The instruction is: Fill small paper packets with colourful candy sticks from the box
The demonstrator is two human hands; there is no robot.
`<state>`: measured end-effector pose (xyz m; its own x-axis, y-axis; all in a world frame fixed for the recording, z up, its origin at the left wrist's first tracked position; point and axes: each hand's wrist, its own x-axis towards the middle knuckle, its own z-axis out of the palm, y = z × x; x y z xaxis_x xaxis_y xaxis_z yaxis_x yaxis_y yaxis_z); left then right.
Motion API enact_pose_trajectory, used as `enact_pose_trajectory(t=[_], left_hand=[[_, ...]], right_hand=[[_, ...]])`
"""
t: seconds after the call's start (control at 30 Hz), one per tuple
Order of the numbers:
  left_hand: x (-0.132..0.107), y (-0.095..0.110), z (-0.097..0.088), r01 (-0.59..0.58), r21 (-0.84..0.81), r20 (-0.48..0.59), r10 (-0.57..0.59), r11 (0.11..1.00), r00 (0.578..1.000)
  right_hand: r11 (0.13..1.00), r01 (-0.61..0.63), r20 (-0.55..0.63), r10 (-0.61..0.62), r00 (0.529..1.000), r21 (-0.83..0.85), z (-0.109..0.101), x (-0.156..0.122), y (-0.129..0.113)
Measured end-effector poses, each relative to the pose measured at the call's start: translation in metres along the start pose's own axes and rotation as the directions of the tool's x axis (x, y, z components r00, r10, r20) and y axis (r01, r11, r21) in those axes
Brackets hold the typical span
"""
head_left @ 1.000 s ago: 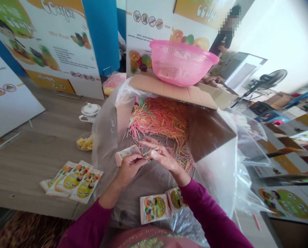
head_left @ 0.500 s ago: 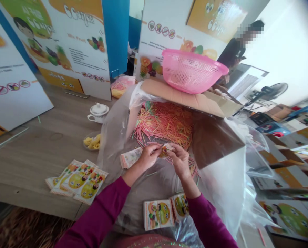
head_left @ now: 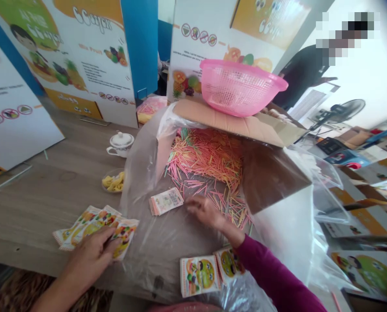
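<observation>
My left hand (head_left: 90,256) lies on a fanned pile of printed sachets (head_left: 83,226) on the wooden table (head_left: 50,182), its fingers pressed on the top sachet. My right hand (head_left: 204,209) reaches over the clear plastic sheet (head_left: 161,242) toward a small stack of sachets (head_left: 166,201), beside loose coloured straws (head_left: 209,156) spilling from a cardboard box (head_left: 268,173). Its fingers are blurred by motion. Two more sachets (head_left: 209,272) lie near my right sleeve.
A pink plastic basket (head_left: 239,86) sits on the box's flap. A white lidded cup (head_left: 120,143) and a small dish of yellow snacks (head_left: 113,182) stand on the table. Printed display boards (head_left: 66,56) stand behind. A person in dark clothes (head_left: 302,73) and a fan (head_left: 349,108) are at the right.
My hands have parted. The left hand moved down-left onto the sachet pile on the table. The right hand dropped toward the small stack on the plastic.
</observation>
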<state>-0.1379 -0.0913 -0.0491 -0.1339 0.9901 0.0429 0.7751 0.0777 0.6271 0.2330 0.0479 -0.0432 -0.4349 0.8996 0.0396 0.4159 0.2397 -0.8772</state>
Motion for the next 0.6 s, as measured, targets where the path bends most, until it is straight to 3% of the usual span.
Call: enact_pose_trajectory(t=[0.07,0.13,0.23,0.3,0.43,0.6], left_hand=[[0.005,-0.019,-0.009,-0.048,0.201,-0.043,0.058,0.978,0.997],[0.009,-0.016,-0.011,-0.059,0.354,-0.095,0.099,0.933,0.991],[0.015,0.021,-0.001,-0.11,0.444,-0.149,0.194,0.889,0.97],[0.022,0.056,0.013,-0.204,0.403,-0.107,0.267,0.892,0.958],[0.049,0.112,0.05,-0.388,0.315,0.13,0.366,0.866,0.921],[0.072,0.133,0.077,-0.434,0.417,0.245,0.361,0.799,0.9]], right_hand=[[0.97,0.004,-0.213,-0.058,0.975,-0.245,-0.02,0.041,-0.008],[0.872,-0.106,-0.267,-0.029,0.963,-0.478,-0.037,0.086,-0.022],[0.633,-0.246,-0.273,0.057,0.96,-0.734,-0.047,0.146,-0.041],[0.521,-0.299,-0.285,0.11,0.952,-0.8,-0.044,0.174,-0.045],[0.489,-0.284,-0.242,0.148,0.959,-0.825,-0.032,0.199,-0.038],[0.484,-0.219,-0.177,0.132,0.975,-0.847,-0.026,0.205,-0.034]])
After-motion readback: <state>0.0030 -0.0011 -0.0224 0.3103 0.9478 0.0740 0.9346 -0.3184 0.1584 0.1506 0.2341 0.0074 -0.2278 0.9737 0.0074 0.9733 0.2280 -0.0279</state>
